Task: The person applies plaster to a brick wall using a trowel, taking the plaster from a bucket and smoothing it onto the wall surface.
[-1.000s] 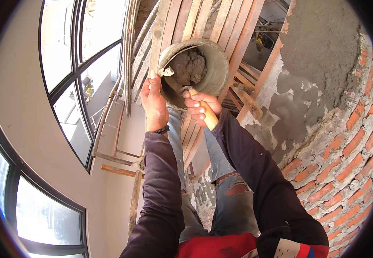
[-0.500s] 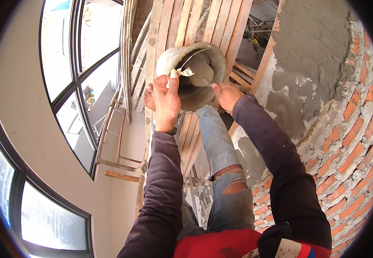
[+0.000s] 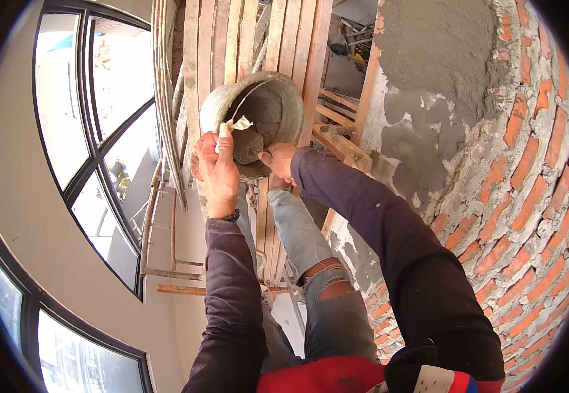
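Note:
A mortar-caked bucket (image 3: 213, 110) is tilted with its mouth toward me, over the wooden planks. Its thin wire handle (image 3: 235, 105) arcs across the opening, with a pale wrapping (image 3: 241, 123) at one end. My left hand (image 3: 217, 173) is closed around the handle at that wrapping, thumb uppermost. Inside, grey mortar (image 3: 268, 112) clings to the wall and bottom. My right hand (image 3: 280, 162) is closed at the near rim on a trowel (image 3: 247, 145), whose mortar-covered blade lies inside the bucket. The trowel's grip is hidden by my fingers.
Scaffold planks (image 3: 232, 39) run away beneath the bucket, with a gap and loose timber (image 3: 343, 144) to their right. A brick wall (image 3: 520, 196), partly covered in wet mortar (image 3: 428, 52), rises at the right. Windows (image 3: 94, 131) and poles (image 3: 164, 92) stand left.
The bucket and both hands have shifted left in view. The trowel blade has moved lower in the bucket, toward the near left side, and the right hand has come closer to the left.

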Demonstrator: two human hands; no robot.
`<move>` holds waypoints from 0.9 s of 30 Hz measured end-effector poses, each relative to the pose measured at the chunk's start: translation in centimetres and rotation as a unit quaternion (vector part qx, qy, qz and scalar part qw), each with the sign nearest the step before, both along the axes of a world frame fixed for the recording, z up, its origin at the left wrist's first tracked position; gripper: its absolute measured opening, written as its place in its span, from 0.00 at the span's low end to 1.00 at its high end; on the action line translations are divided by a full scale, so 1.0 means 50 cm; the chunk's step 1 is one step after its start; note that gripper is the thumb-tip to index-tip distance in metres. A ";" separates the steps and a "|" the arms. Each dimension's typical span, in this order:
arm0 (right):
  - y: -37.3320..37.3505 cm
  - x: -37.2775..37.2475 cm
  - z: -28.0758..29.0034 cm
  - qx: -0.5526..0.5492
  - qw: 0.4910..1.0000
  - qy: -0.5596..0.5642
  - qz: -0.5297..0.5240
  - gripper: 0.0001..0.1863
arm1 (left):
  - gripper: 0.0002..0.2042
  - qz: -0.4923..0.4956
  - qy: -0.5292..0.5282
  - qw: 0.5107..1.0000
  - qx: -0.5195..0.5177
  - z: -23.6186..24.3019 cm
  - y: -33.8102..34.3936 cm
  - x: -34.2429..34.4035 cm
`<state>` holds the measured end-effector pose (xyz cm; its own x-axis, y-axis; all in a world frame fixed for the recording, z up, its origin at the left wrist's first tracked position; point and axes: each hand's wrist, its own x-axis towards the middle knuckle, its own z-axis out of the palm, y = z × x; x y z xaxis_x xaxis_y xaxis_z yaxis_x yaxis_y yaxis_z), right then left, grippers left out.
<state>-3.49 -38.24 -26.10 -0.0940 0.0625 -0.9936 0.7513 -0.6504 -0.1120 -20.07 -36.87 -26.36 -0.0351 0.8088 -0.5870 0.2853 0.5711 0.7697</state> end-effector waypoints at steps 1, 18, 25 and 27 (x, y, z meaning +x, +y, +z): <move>-0.035 0.018 -0.022 0.071 0.995 -0.026 0.062 0.24 | 0.22 -0.006 0.039 0.999 -0.012 0.001 0.003 0.002; -0.079 0.099 -0.102 0.214 0.960 0.024 0.179 0.21 | 0.19 0.086 -0.056 0.995 0.011 -0.003 -0.061 0.010; -0.123 0.141 -0.089 -0.222 0.838 0.241 -0.436 0.24 | 0.20 0.036 -0.017 0.999 0.026 -0.006 -0.060 0.014; -0.135 0.180 -0.076 -0.335 0.714 0.319 -0.526 0.27 | 0.20 0.034 -0.018 0.999 0.014 -0.009 -0.058 0.003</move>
<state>5.49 -44.98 -29.92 -0.7923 -0.0366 -0.6091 -0.2566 -0.8856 0.3870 -19.93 -39.76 -26.82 -0.0698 0.8214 -0.5661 0.2191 0.5662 0.7946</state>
